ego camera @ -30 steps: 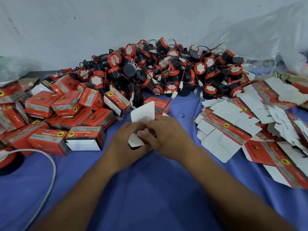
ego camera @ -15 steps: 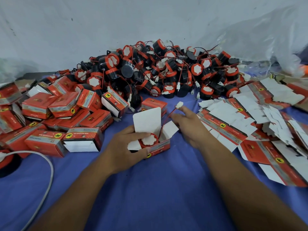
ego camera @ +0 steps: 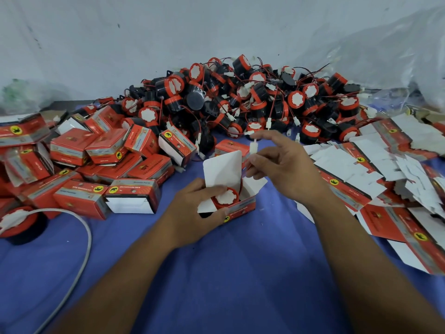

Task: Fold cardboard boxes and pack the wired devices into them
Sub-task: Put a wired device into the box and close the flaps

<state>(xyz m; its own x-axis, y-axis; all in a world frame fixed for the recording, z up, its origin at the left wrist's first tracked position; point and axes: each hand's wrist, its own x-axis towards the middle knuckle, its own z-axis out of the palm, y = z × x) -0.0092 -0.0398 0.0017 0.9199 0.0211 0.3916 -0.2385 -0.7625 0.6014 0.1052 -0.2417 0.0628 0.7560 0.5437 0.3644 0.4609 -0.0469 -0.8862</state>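
Observation:
My left hand (ego camera: 192, 210) grips a small red cardboard box (ego camera: 240, 208) on the blue cloth, its white lid flap (ego camera: 222, 169) standing up. A round red-and-black wired device (ego camera: 226, 197) sits inside the box, white face up. My right hand (ego camera: 281, 165) is just above and right of the box, thumb and forefinger pinching the device's wire close to its white connector (ego camera: 253, 147), which points upward.
A heap of loose wired devices (ego camera: 252, 100) lies at the back centre. Several packed red boxes (ego camera: 103, 165) are piled at the left. Flat unfolded box blanks (ego camera: 373, 179) spread across the right. A grey cable (ego camera: 79, 256) and another device (ego camera: 19, 225) lie front left.
Both hands first worked together at the box. My right hand then drew the wire and connector out to the right and has now brought it back above the open box.

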